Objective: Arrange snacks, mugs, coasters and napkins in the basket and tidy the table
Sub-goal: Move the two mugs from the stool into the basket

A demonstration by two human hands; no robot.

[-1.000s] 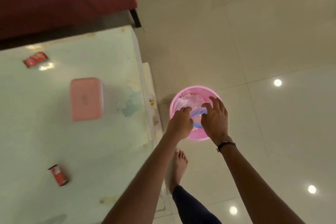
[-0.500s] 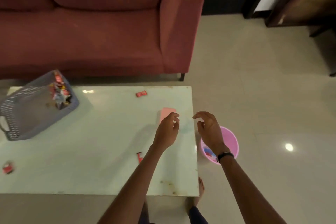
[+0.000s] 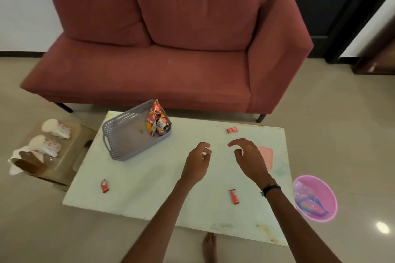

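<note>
While both hands hovered over the middle of the table (image 3: pixel 132 194), neither held anything: the left hand (image 3: pixel 197 164) had its fingers loosely curled and empty, and the right hand (image 3: pixel 249 159) was likewise relaxed, thumb and fingers apart, with nothing between them.

By the look of it, the step in hand was picking up the loose snacks left on the table. The grey basket (image 3: pixel 128 136) sat near the far left corner, tilted against nothing but lying at an angle to the table edge, with a few snack packets (image 3: pixel 157 120) bunched upright at its right end and most of its floor bare.

Three small red wrappers lay apart from one another. One wrapper (image 3: pixel 232 130) sat just beyond the right hand, toward the sofa (image 3: pixel 171 49). Another wrapper (image 3: pixel 234 196) lay nearer the person, between the two forearms. A third wrapper (image 3: pixel 104 186) was well off to the left, near the front edge. A pink box (image 3: pixel 267 156) rested beside the right hand, partly hidden by it.

Two mugs (image 3: pixel 50 136) lay on their sides on a low stool (image 3: pixel 64 166) left of the table, with napkins beside them, still outside the basket. A pink bin (image 3: pixel 316 198) stood on the floor to the right.

The next move would probably call for a reach forward and a fingertip pinch on the far wrapper, since it was thin and flat.
</note>
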